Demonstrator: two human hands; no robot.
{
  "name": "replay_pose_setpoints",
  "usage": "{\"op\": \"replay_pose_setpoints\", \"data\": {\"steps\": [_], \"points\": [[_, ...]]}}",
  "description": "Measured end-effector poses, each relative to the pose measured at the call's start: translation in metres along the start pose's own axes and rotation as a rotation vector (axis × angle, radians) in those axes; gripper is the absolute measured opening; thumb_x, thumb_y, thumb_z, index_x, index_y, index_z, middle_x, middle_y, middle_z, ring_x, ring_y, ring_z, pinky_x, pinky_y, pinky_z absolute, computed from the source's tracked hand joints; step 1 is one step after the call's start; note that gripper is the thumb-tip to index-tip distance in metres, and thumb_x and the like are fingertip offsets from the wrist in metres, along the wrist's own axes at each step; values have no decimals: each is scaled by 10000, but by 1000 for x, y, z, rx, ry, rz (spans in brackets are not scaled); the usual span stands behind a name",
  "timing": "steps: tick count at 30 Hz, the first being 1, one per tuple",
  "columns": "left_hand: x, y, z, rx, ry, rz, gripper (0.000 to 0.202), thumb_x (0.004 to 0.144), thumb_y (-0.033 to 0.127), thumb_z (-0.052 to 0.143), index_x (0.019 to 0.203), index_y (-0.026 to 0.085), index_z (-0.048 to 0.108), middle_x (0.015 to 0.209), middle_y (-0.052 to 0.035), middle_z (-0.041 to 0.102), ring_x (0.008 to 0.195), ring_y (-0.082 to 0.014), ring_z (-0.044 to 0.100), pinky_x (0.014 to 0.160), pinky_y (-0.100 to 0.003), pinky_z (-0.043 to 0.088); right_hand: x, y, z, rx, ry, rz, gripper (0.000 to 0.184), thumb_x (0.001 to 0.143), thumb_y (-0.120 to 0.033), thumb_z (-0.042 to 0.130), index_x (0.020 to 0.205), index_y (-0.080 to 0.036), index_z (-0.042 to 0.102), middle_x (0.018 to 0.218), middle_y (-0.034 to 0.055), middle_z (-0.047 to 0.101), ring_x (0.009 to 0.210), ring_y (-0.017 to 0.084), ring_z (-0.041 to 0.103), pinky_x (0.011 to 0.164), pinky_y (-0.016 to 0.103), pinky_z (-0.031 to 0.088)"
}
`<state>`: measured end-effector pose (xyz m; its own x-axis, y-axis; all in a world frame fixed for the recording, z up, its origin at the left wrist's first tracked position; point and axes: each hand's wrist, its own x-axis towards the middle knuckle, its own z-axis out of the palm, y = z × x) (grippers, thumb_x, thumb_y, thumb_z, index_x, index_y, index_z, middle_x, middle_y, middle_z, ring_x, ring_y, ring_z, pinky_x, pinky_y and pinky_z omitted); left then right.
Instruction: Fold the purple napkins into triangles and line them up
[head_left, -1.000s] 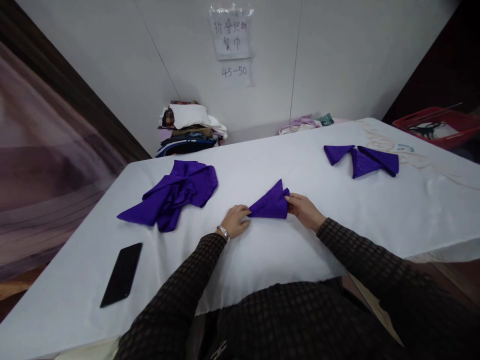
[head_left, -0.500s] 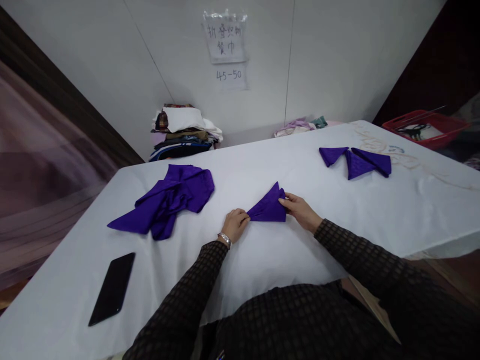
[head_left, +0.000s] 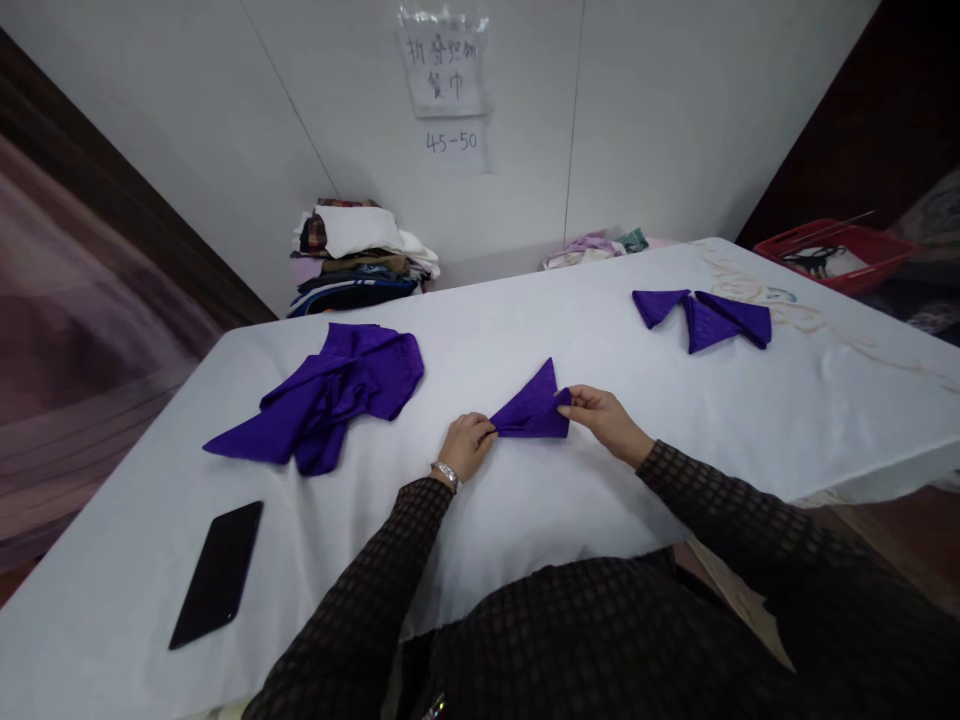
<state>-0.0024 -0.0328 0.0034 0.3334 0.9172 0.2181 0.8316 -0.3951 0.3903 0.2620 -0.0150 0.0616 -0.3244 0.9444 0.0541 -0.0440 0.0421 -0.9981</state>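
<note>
A purple cloth napkin [head_left: 531, 405], folded into a triangular shape, lies on the white-covered table between my two hands. My left hand [head_left: 469, 440], with a silver bracelet at the wrist, pinches the napkin's narrow left tip. At the other end, my right hand [head_left: 600, 415] grips a corner of the fabric between thumb and fingers, lifting it slightly. Several folded purple napkins [head_left: 712, 325] rest at the back right. To the left is a loose, rumpled heap of purple napkins [head_left: 330, 395].
A black phone [head_left: 217, 575] lies at the table's [head_left: 337, 580] front left. Behind the far edge are a stack of folded clothes [head_left: 360, 255] and more fabric [head_left: 592, 248]. A red basket [head_left: 840, 255] stands beyond the right corner. Handwritten paper signs [head_left: 446, 80] hang on the wall.
My right hand has drawn the napkin's right-hand corner outward, so a flap now stands apart from the upper point. My left hand keeps its pinch. The whole view has shifted slightly.
</note>
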Motion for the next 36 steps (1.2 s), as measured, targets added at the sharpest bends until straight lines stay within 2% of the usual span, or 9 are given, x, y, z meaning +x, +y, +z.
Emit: {"op": "replay_pose_setpoints", "data": {"steps": [8, 11, 15, 18, 20, 23, 27, 33, 36], "points": [[-2, -6, -2, 120, -45, 108, 242, 875, 204, 474, 1028, 241, 658, 1057, -64, 624, 986, -211, 534, 852, -388, 430, -75, 25, 11, -651, -493, -412, 291, 866, -188, 502, 1125, -242, 623, 1100, 52, 674, 1081, 197, 585, 985, 421, 418], [2, -10, -2, 167, -30, 97, 248, 877, 201, 477, 1031, 251, 664, 1075, -69, 619, 996, -218, 533, 836, -385, 431, -76, 35, 13, -720, -607, -508, 324, 878, -202, 506, 1190, -243, 583, 1148, 49, 657, 1143, 192, 548, 1034, 428, 377], [3, -12, 0, 215, -18, 85, 263, 888, 212, 461, 1050, 262, 663, 1107, -66, 603, 952, -211, 534, 799, -369, 434, -21, 36, -10, -718, -310, -462, 312, 895, -252, 469, 1180, -238, 594, 1179, 64, 638, 1095, 192, 580, 952, 400, 461], [6, -14, 1, 248, -23, 72, 276, 894, 222, 451, 1067, 276, 659, 1102, -65, 595, 921, -207, 534, 777, -359, 428, 43, 35, -32, -879, -96, -424, 332, 867, -220, 471, 1166, -241, 615, 1183, 65, 634, 1132, 230, 552, 995, 461, 408], [10, -16, -1, 264, -35, 65, 281, 893, 225, 453, 1079, 283, 655, 1102, -66, 588, 933, -208, 530, 782, -353, 423, 80, 37, -40, -1016, -78, -390, 343, 837, -206, 509, 1161, -194, 624, 1225, 94, 607, 1192, 258, 499, 1027, 465, 364], [22, -20, -5, 277, -66, 52, 283, 891, 233, 458, 1088, 287, 653, 1115, -64, 582, 962, -206, 524, 807, -347, 414, 110, 40, -46, -1238, -177, -269, 361, 824, -198, 537, 1173, -156, 620, 1231, 120, 601, 1197, 267, 489, 1014, 418, 366], [42, -25, -10, 311, -157, 47, 327, 886, 205, 443, 1142, 290, 628, 1154, -61, 574, 1006, -216, 512, 824, -349, 405, 104, 44, -56, -1356, -234, -152, 324, 822, -206, 546, 1121, -137, 649, 1102, 138, 660, 1040, 260, 587, 917, 363, 416], [73, -13, -10, 371, -319, 117, 454, 852, 125, 409, 1231, 325, 558, 1242, -50, 538, 1081, -233, 489, 853, -369, 403, 55, 38, -79, -1445, -242, 24, 246, 799, -219, 541, 988, -166, 689, 930, 94, 701, 871, 242, 635, 754, 328, 467], [83, -8, -9, 374, -352, 159, 459, 849, 125, 405, 1230, 331, 557, 1240, -45, 539, 1088, -224, 491, 867, -364, 405, 42, 28, -62, -1434, -209, -118, 296, 806, -195, 519, 1065, -161, 658, 1042, 107, 677, 973, 244, 609, 864, 349, 447]]}}
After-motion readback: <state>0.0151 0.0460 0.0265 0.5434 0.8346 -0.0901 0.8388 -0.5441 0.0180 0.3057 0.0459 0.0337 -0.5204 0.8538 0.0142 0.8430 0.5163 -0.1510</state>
